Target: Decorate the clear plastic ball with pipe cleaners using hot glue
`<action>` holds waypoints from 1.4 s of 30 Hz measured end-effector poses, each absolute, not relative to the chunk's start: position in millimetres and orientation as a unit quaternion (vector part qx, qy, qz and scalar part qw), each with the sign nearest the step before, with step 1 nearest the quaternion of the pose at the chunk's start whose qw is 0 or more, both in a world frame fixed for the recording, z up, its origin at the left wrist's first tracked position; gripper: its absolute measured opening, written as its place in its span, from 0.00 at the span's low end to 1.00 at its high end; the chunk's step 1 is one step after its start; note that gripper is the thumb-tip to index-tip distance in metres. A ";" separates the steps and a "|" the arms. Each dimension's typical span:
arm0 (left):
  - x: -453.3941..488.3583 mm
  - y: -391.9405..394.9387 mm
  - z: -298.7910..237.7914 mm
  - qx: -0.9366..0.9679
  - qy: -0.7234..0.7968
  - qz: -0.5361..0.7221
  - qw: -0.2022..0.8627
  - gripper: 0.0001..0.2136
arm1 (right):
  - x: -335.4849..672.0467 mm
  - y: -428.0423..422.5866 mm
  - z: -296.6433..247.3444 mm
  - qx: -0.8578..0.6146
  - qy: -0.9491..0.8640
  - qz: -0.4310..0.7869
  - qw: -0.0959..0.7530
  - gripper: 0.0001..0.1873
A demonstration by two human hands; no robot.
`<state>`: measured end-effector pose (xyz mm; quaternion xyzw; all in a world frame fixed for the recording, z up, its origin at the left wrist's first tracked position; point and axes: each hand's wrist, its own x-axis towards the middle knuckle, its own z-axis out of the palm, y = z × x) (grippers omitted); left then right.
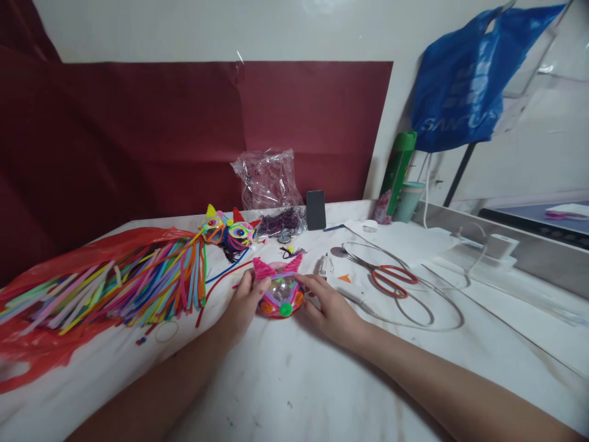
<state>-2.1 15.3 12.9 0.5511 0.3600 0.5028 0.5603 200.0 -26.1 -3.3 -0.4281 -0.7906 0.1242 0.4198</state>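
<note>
A colourful cat-eared craft piece (281, 291) rests near the middle of the white table. It has two fuzzy pink ears, a clear see-through front, and orange and green round pieces along its lower edge. My left hand (246, 307) grips its left side, the thumb near the base of one ear. At the right side, my right hand (331, 307) holds it with the fingertips. Just beyond my right hand lies a white glue gun (326, 265), its handle partly hidden, with a small orange scrap (345, 279) beside it.
Fuzzy craft sticks (151, 282) spread over a red plastic bag (59, 341) at left. Two similar eared pieces (237, 236) stand behind. Orange-handled scissors (393, 280) and looping cable (453, 307) lie at right. A phone (315, 210), green can (399, 175) and cup (408, 201) stand behind.
</note>
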 end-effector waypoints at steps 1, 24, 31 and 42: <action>-1.8 14.7 13.8 0.560 0.349 0.493 0.567 0.25 | 200.0 -26.2 -3.1 -0.429 -0.790 0.125 0.420 0.27; -13.1 21.6 13.1 0.576 0.297 0.431 0.628 0.32 | 194.1 -20.1 0.8 -0.469 -0.613 0.363 0.522 0.17; -12.1 17.3 6.5 0.601 0.292 0.401 0.627 0.36 | 196.9 -15.8 4.7 -0.441 -0.569 0.438 0.538 0.13; -4.2 7.1 12.4 0.552 0.329 0.437 0.629 0.33 | 198.4 -15.4 5.3 -0.438 -0.577 0.446 0.525 0.12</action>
